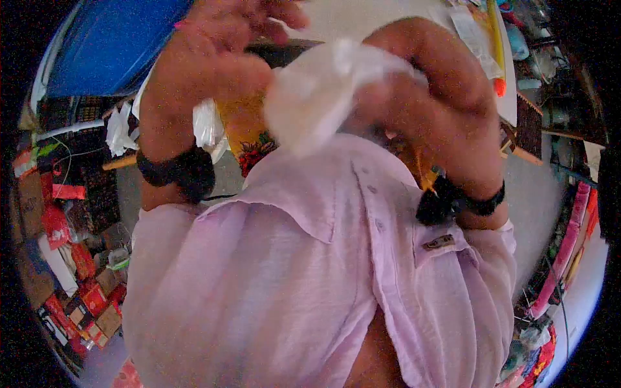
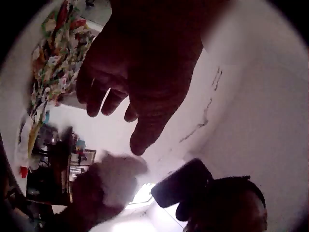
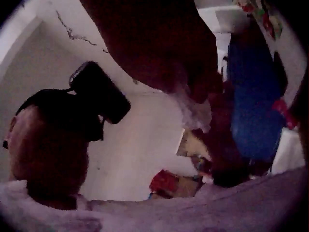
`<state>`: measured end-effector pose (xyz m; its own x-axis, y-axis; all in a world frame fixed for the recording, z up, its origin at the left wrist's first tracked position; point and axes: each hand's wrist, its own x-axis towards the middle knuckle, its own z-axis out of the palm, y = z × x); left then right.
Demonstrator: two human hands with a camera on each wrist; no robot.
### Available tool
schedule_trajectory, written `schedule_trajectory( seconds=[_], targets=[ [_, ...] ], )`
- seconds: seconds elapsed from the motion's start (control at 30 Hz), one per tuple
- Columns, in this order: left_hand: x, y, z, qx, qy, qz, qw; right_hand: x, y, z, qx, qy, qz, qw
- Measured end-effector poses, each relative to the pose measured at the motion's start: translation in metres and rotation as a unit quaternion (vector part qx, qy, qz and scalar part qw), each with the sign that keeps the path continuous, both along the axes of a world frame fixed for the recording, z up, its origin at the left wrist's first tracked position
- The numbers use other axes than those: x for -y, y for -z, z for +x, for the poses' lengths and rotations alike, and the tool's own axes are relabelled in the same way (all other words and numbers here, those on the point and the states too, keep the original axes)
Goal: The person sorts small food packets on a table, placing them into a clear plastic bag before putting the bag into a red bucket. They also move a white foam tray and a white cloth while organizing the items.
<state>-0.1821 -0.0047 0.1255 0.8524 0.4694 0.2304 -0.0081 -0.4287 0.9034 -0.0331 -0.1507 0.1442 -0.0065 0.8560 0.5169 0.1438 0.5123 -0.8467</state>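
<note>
A soft, crumpled white wad [image 1: 304, 107], like thin plastic or tissue, is gripped by my right hand [image 1: 446, 90] in front of my chest. In the right wrist view, a translucent fold of the wad [image 3: 195, 111] hangs below the dark right hand [image 3: 159, 43]. My left hand [image 1: 213, 55] is raised just left of the wad, its thumb side near it and blurred in the head view. From the left wrist, that left hand [image 2: 149, 63] shows its fingers extended and apart, with nothing in them. The wad [image 2: 123, 176] appears beyond its thumb there.
Ahead lies a pale tabletop [image 1: 336, 19], with a blue surface [image 1: 116, 45] at the left. A yellow item with red flowers [image 1: 249, 155] and a clear plastic bag [image 1: 208, 123] lie under the hands. Red boxes [image 1: 94, 297] pile up at lower left; a yellow rod [image 1: 498, 45] lies right.
</note>
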Motion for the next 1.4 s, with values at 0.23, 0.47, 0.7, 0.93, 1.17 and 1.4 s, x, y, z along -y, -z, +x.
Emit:
schedule_trajectory(
  seconds=[0.23,0.47,0.7,0.93,1.17,1.4],
  targets=[
    [-0.014,0.008,0.01,-0.042,0.022,-0.141,0.989,0.011,-0.018,-0.055,0.002,-0.378,0.012,0.926],
    [-0.016,0.023,0.011,-0.05,0.05,-0.235,0.969,-0.01,-0.009,-0.052,0.234,-0.324,-0.015,0.917],
    [-0.014,0.03,0.012,-0.08,0.055,-0.22,0.971,-0.005,-0.021,-0.073,0.585,-0.062,-0.03,0.808],
    [-0.02,0.036,0.017,-0.114,0.038,-0.235,0.964,-0.004,-0.028,-0.072,0.58,-0.065,0.039,0.811],
    [-0.012,0.029,0.016,-0.102,0.063,-0.221,0.968,0.008,-0.004,-0.072,0.568,-0.179,0.068,0.8],
    [0.027,-0.039,0.031,0.017,0.144,-0.123,0.982,0.01,0.015,-0.057,0.447,-0.163,0.233,0.848]
  ],
)
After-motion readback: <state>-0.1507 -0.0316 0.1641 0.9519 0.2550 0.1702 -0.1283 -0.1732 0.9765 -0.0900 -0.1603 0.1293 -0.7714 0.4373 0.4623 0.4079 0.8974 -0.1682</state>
